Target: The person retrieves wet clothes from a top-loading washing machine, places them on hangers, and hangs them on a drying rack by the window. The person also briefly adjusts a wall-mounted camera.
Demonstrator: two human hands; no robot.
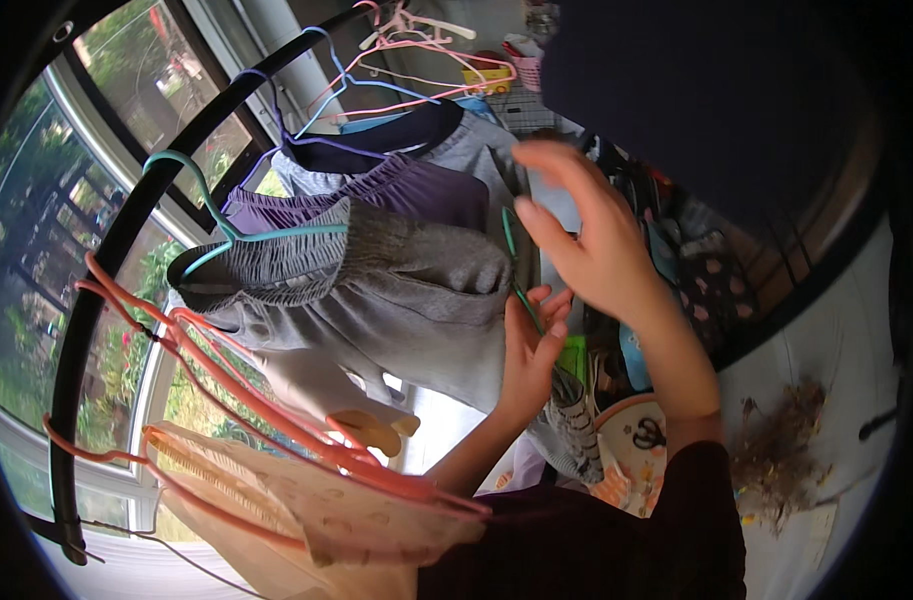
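Observation:
My left hand (531,352) has its fingers around a thin green clothes hanger (527,304). A grey patterned garment (572,431) hangs below it, partly hidden by the hand and wrist. Above and to the right, my right hand (591,232) is raised with thumb and fingers apart, holding nothing. Left of both hands, grey pants with an elastic waist (419,292) hang on a teal hanger (201,176) from a black rail (115,232). Behind them are a purple elastic-waisted garment (441,187) and a grey top with a dark neckline (494,139).
Orange-pink hangers (231,375) and a pale, sheer garment (381,525) hang close on the near side. Blue (344,71) and pink hangers (426,45) are farther along the rail. Black-handled scissors (649,433) lie on a round surface at lower right. Windows (36,247) line the left.

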